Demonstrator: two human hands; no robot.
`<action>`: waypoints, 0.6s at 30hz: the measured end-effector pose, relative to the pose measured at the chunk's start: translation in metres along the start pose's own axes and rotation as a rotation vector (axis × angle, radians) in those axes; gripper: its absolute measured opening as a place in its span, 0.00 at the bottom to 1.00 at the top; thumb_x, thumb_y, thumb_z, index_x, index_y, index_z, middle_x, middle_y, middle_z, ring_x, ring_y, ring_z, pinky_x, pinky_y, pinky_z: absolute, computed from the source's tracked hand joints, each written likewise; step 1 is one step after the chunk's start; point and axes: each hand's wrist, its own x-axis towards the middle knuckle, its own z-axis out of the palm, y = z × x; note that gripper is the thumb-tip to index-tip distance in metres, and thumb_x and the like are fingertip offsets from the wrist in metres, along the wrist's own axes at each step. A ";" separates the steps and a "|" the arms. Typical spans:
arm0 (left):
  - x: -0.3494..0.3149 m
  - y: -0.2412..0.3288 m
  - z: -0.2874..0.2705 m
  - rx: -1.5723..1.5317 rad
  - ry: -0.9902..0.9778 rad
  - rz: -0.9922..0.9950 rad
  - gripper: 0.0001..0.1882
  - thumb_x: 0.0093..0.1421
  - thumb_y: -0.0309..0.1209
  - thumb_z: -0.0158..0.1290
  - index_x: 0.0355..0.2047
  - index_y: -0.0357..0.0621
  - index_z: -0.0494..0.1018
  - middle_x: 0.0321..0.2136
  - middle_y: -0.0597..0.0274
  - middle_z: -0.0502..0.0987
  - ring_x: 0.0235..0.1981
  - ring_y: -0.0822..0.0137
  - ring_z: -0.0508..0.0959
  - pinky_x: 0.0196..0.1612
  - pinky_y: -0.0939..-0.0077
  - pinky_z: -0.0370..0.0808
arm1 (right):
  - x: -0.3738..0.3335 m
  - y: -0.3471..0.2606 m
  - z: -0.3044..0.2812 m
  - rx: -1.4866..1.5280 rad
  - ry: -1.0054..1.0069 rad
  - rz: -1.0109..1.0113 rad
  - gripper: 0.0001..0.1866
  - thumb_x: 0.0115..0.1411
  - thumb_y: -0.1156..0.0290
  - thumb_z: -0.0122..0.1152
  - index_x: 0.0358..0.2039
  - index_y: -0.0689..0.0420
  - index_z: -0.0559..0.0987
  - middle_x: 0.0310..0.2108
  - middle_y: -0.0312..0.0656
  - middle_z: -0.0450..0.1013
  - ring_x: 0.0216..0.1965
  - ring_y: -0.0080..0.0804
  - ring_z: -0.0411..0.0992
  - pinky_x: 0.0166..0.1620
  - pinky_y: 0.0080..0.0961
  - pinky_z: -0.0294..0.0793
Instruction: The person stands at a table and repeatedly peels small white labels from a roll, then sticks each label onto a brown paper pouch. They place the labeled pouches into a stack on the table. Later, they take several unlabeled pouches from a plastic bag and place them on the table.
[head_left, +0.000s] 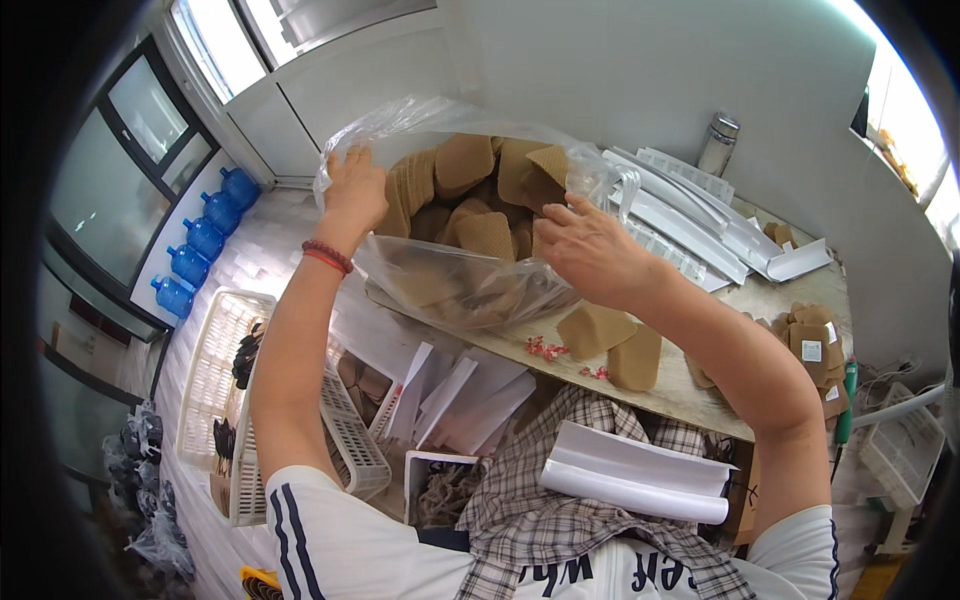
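Observation:
A large clear plastic bag (430, 268) stands with its mouth spread wide on the far part of the worktable. Inside it is a heap of tan-brown flat pieces (465, 165) with rounded corners and a textured surface. My left hand (357, 187) is closed on the bag's left rim, and a red bracelet circles that wrist. At the opposite rim, my right hand (587, 245) pinches the plastic beside the brown pieces; its fingertips are partly hidden. Two loose brown pieces (634, 358) lie at the table's near edge, next to small red-and-white scraps (546, 348).
White folded sheets (680, 215) and a steel thermos (718, 145) are at the table's back right. Labelled brown stacks (810, 340) sit near a green-handled tool (848, 400). White plastic baskets (225, 370) stand at left, blue water jugs (205, 238) beyond. A white sheet (640, 475) rests on my lap.

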 end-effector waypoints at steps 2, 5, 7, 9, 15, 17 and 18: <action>-0.007 -0.010 0.003 -0.019 -0.063 0.008 0.17 0.55 0.29 0.52 0.45 0.38 0.79 0.61 0.46 0.68 0.66 0.51 0.61 0.67 0.42 0.50 | 0.001 -0.003 0.004 0.047 -0.004 -0.029 0.05 0.55 0.70 0.60 0.29 0.52 0.83 0.36 0.35 0.77 0.47 0.32 0.72 0.61 0.34 0.63; -0.012 -0.011 -0.005 -0.247 -0.292 -0.074 0.24 0.54 0.38 0.58 0.50 0.39 0.76 0.58 0.47 0.72 0.62 0.50 0.68 0.65 0.42 0.53 | 0.000 -0.007 0.013 0.140 0.074 -0.021 0.04 0.54 0.70 0.60 0.27 0.53 0.81 0.30 0.36 0.78 0.40 0.32 0.75 0.58 0.32 0.65; -0.017 -0.010 -0.004 -0.379 -0.358 -0.152 0.33 0.52 0.45 0.62 0.54 0.41 0.71 0.57 0.49 0.73 0.58 0.50 0.72 0.64 0.42 0.55 | 0.004 -0.013 0.003 0.162 -0.053 0.016 0.03 0.54 0.73 0.59 0.30 0.54 0.79 0.29 0.36 0.76 0.40 0.34 0.75 0.63 0.35 0.62; -0.017 0.002 0.018 -0.432 -0.285 -0.204 0.43 0.48 0.52 0.65 0.60 0.43 0.66 0.56 0.50 0.74 0.55 0.50 0.75 0.62 0.42 0.56 | 0.005 -0.018 0.000 0.168 -0.106 0.033 0.03 0.54 0.74 0.58 0.30 0.54 0.78 0.28 0.37 0.76 0.40 0.35 0.75 0.65 0.36 0.60; 0.007 0.055 0.046 -0.261 0.060 -0.262 0.52 0.49 0.56 0.64 0.66 0.46 0.54 0.53 0.45 0.74 0.51 0.47 0.77 0.62 0.37 0.53 | 0.004 -0.024 0.003 0.184 -0.061 0.026 0.02 0.55 0.73 0.57 0.29 0.55 0.77 0.27 0.38 0.76 0.39 0.35 0.76 0.64 0.35 0.61; 0.015 0.058 0.056 -0.220 0.065 -0.282 0.51 0.49 0.55 0.64 0.66 0.47 0.54 0.52 0.42 0.74 0.50 0.47 0.77 0.62 0.37 0.52 | 0.004 -0.025 0.004 0.188 -0.059 0.039 0.02 0.55 0.73 0.57 0.28 0.55 0.77 0.26 0.38 0.76 0.38 0.35 0.76 0.64 0.35 0.61; 0.018 0.058 0.059 -0.197 0.060 -0.291 0.51 0.49 0.55 0.64 0.66 0.48 0.54 0.51 0.41 0.74 0.51 0.48 0.77 0.62 0.37 0.53 | 0.004 -0.025 0.005 0.194 -0.043 0.043 0.02 0.55 0.73 0.57 0.28 0.55 0.77 0.26 0.38 0.76 0.38 0.35 0.76 0.64 0.35 0.62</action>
